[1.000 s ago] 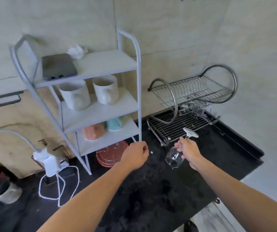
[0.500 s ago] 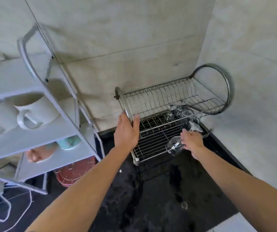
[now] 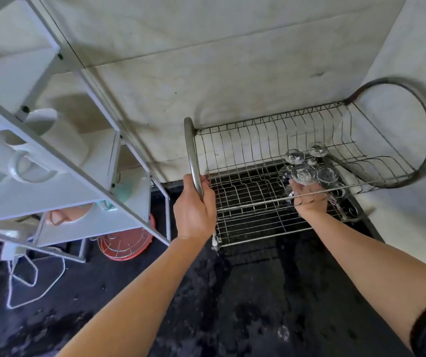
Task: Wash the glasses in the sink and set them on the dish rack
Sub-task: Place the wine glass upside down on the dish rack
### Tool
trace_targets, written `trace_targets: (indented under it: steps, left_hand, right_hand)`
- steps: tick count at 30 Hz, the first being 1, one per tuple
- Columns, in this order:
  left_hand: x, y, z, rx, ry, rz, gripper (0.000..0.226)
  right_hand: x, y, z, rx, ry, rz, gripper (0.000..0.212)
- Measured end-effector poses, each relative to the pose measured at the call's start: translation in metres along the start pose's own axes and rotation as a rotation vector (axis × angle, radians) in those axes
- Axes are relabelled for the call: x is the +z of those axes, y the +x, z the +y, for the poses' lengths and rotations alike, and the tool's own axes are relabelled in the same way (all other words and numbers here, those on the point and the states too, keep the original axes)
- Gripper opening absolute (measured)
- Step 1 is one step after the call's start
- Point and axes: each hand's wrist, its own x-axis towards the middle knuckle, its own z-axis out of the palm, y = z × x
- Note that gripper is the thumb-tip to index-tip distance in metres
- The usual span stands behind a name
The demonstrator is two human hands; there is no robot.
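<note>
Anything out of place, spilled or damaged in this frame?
Nothing broken or tipped. One oddity: a loose white cable trails over the black counter, which looks wet in patches. The left hand grips the dish rack hoop; the right hand holds a wine glass inside its lower tier.

Counter [image 3: 245,292]: black and speckled, running from under the dish rack [image 3: 258,140] toward the viewer and off to the rack's left.
Dish rack: two wire tiers between steel hoops, standing on the counter in the wall corner.
Glasses [image 3: 304,173]: clear stemmed ones clustered at the dish rack's right end, under its upper tier.
Shelf unit [image 3: 52,199]: white, tiered, standing on the counter just left of the dish rack.
Mugs: a white one [image 3: 59,145] on a middle shelf, a pink one [image 3: 65,215] and a teal one [image 3: 121,191] lower down.
Red round piece [image 3: 126,243]: on the counter under the shelf unit, left of the dish rack.
White cable [image 3: 23,287]: looped on the counter, far left of the dish rack.
</note>
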Motion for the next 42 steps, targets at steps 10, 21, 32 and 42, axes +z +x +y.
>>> trace_targets:
  steps: [10, 21, 32, 42]
  left_hand:
    - [0.0, -0.002, 0.002, 0.017, 0.004, 0.015, 0.014]
    - [-0.068, -0.038, -0.026, -0.003, 0.248, -0.265, 0.045]
    - [-0.323, -0.177, -0.19, -0.335, 0.623, -0.288, 0.018]
    - [-0.543, -0.299, -0.264, -0.626, 0.635, 0.044, 0.016]
  right_hand:
    - [0.004, 0.002, 0.006, -0.193, -0.166, 0.079, 0.044]
    - [0.018, -0.106, 0.002, -0.179, -0.235, -0.031, 0.032]
    - [0.202, -0.332, -0.089, -0.592, -0.478, -0.418, 0.024]
    - [0.359, -0.539, -0.202, -1.03, -0.595, -0.706, 0.027]
